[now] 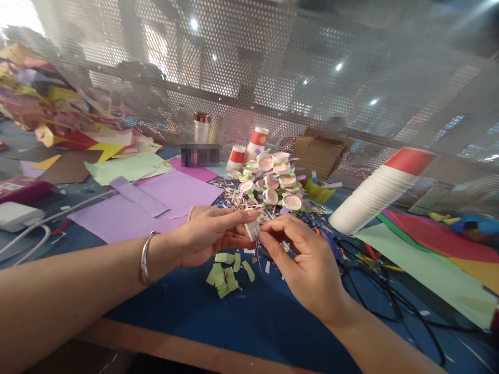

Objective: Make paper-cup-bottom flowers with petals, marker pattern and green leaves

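Note:
My left hand [210,234] and my right hand [302,259] meet over the blue table [249,317], both pinching one small white paper piece [253,230] between fingertips. A silver bangle [145,258] circles my left wrist. Under the hands lie several small green paper strips [228,270]. Just behind them stands a heap of round paper flowers [273,182] with pink centres and green and purple petals, ringed by paper trimmings.
A stack of white paper cups [376,195] with red rims lies tilted at right. Purple paper sheets [156,200] lie at left, green and red sheets [436,259] at right. Black cables [374,280] run by my right hand. Two cups [249,148] and a jar [201,127] stand by the mesh screen [273,62].

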Motion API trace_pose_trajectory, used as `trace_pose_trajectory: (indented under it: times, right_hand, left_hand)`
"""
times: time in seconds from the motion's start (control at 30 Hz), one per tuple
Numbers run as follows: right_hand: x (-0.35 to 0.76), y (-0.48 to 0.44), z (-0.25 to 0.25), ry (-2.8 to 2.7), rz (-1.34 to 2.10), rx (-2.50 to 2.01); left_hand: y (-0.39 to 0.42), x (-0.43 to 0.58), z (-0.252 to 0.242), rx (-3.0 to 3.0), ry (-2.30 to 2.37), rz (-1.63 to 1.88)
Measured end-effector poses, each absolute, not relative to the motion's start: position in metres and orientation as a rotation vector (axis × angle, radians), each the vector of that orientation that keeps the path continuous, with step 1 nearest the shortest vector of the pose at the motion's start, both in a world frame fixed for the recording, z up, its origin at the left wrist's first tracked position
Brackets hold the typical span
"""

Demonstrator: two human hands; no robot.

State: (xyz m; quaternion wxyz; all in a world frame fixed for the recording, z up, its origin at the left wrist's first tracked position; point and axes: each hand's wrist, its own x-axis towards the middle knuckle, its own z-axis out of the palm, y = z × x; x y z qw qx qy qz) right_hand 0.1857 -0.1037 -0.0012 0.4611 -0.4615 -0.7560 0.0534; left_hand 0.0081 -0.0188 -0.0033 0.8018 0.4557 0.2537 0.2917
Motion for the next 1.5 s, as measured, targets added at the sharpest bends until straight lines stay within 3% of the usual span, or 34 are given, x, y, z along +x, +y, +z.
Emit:
trace_pose_trajectory:
  times: [0.87,1.5]
  right_hand:
    - [0.184,-0.115,0.0,-2.112,-0.457,-0.981]
    - [0.184,-0.108,-0.001,-1.997,-0.095,-0.981]
  left_hand:
    - [-0.017,0.008,0.007,0.846,0.488,0.689]
    - [-0.027,0.008,-0.004,0.998,0.406,0.562]
